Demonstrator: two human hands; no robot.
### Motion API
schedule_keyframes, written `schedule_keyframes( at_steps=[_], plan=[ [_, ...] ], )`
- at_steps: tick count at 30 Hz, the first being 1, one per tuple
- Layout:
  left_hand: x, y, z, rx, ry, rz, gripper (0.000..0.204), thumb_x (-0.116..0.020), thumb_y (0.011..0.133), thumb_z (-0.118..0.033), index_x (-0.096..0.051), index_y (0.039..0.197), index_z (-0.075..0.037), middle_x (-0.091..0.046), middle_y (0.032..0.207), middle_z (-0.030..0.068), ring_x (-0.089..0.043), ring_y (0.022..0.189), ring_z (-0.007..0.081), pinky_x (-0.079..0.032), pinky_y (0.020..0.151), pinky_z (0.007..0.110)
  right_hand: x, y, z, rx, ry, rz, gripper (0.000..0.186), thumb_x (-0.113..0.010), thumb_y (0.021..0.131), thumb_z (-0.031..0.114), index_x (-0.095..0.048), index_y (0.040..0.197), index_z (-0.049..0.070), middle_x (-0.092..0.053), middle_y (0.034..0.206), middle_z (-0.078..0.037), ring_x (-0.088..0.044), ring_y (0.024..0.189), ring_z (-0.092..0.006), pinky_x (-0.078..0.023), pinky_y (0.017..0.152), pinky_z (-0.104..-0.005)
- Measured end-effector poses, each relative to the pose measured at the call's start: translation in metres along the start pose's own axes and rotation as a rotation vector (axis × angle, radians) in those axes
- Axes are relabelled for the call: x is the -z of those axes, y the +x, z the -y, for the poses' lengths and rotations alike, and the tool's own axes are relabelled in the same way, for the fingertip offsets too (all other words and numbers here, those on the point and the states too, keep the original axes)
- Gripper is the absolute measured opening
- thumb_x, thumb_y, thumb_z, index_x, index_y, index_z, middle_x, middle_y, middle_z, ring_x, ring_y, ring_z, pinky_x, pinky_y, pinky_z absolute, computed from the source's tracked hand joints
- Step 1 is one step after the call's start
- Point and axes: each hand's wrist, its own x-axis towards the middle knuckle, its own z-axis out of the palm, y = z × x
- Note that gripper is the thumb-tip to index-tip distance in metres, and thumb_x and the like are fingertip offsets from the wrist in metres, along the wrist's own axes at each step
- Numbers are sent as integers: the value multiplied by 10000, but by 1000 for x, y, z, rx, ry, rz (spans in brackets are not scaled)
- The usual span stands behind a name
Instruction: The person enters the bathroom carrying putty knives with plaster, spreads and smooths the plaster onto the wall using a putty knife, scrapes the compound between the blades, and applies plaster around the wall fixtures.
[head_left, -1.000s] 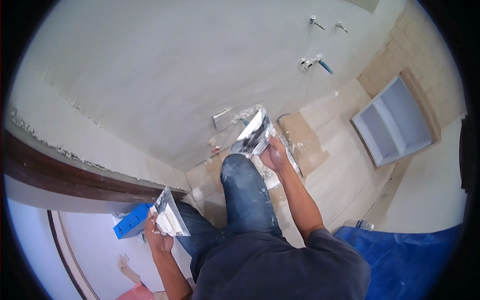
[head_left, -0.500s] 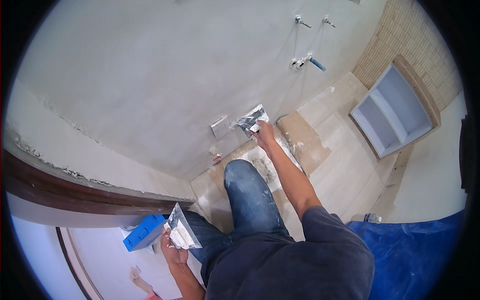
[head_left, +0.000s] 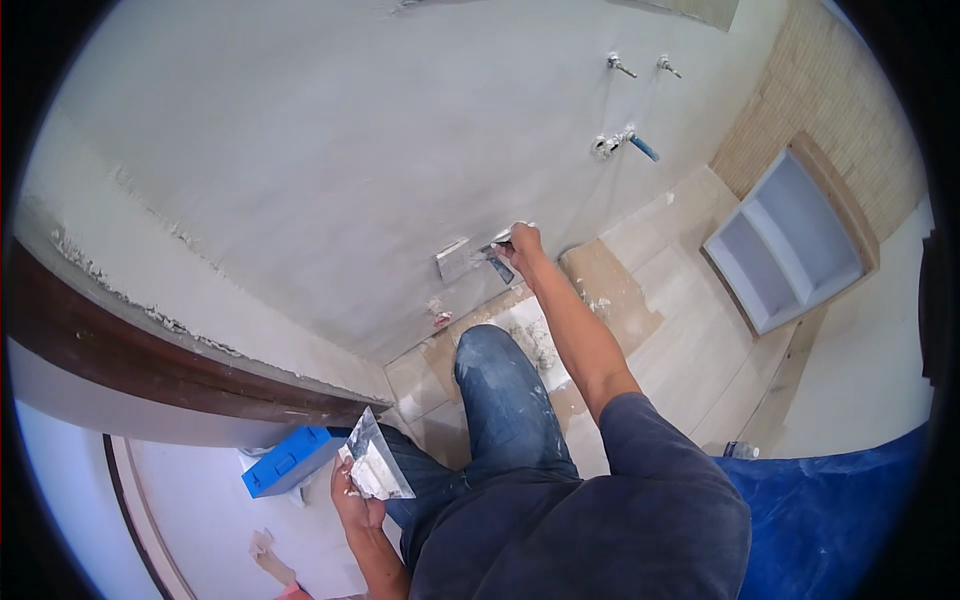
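Note:
Low on the grey plastered wall (head_left: 300, 150), my right hand (head_left: 524, 243) is closed around a putty knife (head_left: 501, 268). Its blade is seen at a steep angle, close to the wall and just right of a white rectangular wall box (head_left: 455, 260). I cannot tell whether the blade touches the wall. Down beside my left thigh, my left hand (head_left: 357, 507) grips a second, wide putty knife (head_left: 394, 455). A thick heap of white putty (head_left: 373, 474) lies on its blade, and some putty smears the fingers.
Pipe stubs, one with a blue end (head_left: 644, 148), jut from the wall. A white shelf unit (head_left: 790, 240) stands at the right. Cardboard (head_left: 612, 285) lies on the tiled floor. A blue case (head_left: 290, 463) is at the left, a blue sheet (head_left: 840, 510) at lower right.
The right hand's putty knife has turned from showing its broad face to a steep angle, beside the wall box. My left hand keeps its hold. The whole view has shifted slightly.

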Motion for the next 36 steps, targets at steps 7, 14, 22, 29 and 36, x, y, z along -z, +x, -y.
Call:
schedule_keyframes(
  at_steps=[7,14,22,29,36],
  plan=[
    [-1,2,-2,32,8,31,367,-500,997,-171,-573,1326,-26,-677,1234,103,-667,1145,258,-525,1018,406,-53,-31,58,212,-52,49,219,-432,954,70,-579,1047,-63,-657,965,-185,-678,808,-301,-606,637,-441],
    [-28,14,3,37,68,108,362,-466,1016,-181,-575,1329,-35,-694,1224,103,-700,1097,244,-560,977,385,-140,-106,192,400,-283,128,225,-488,981,90,-545,1051,-115,-645,998,-192,-681,826,-306,-619,692,-436],
    [-51,10,8,69,125,103,398,-470,1006,-176,-555,1366,-28,-683,1238,107,-691,1106,250,-558,968,394,-72,-161,197,599,-182,225,319,-466,1001,54,-518,1290,-69,-644,1199,-199,-696,1059,-305,-638,906,-478],
    [-26,5,1,35,102,32,321,-459,1010,-167,-567,1292,-61,-686,1188,92,-700,1075,240,-577,924,392,55,-24,38,108,-7,-16,267,-449,1007,67,-526,1241,-35,-640,1184,-193,-699,1038,-334,-647,855,-505],
    [-20,-2,2,16,114,-33,297,-487,997,-177,-591,1249,-60,-694,1159,88,-703,1052,240,-578,922,392,54,7,5,19,25,11,267,-424,1010,82,-527,1243,2,-636,1200,-182,-678,1053,-333,-643,857,-510]
  ],
)
